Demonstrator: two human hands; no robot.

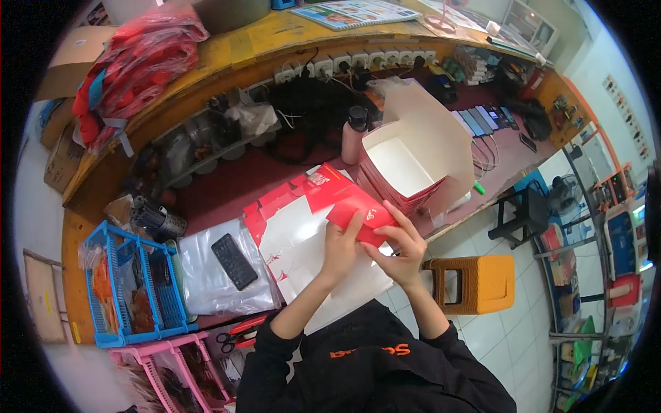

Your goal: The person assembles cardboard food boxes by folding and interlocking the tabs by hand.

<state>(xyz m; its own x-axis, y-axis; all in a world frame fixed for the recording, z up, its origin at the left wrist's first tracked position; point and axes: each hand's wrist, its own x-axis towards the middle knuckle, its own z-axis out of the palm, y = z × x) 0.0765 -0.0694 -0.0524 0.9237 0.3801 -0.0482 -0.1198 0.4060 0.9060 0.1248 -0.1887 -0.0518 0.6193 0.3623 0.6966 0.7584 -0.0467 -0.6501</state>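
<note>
Head-worn fisheye looks down — workbench [212, 201] close below.

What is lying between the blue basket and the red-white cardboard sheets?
In the head view, a clear plastic pile with a black phone-shaped item on top.

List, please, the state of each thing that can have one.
Red card: held by left hand and right hand
Cardboard sheets: flat, overlapping
White-lined box: open, flap raised
Pink bottle: upright, black cap on
Black phone: lying on plastic bags
Blue basket: holding items
Pink basket: holding items
Fan: running or not, cannot tell
</note>
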